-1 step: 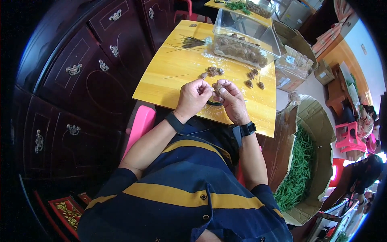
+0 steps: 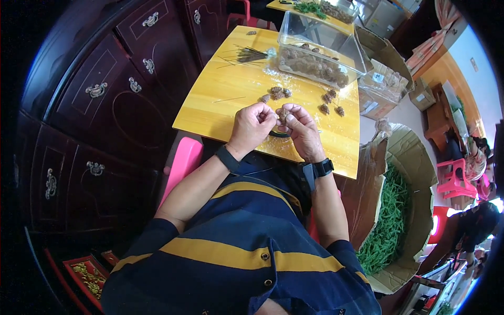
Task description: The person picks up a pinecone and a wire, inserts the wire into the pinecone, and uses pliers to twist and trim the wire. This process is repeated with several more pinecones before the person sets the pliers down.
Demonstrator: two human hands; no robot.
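Bright, fairly even light hit the yellow counter (image 2: 210,102) and the fingers (image 2: 295,123), w/ soft shadows; dark cabinets (image 2: 100,126) at L sat dim, w/ faint sheen. White glare blew out nr far R rim; clear plastic bin (image 2: 315,34) caught pale reflections. Fisheye bent straight edges, corners went black, blue fringing showed, R bkgd looked soft.

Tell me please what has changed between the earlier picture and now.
Nothing visibly moved, and nothing was taken hold of or let go. The right hand still holds a brown cone at its fingertips, the left hand close beside it; the loose cones, clear bin and bundle of thin sticks stayed in place.
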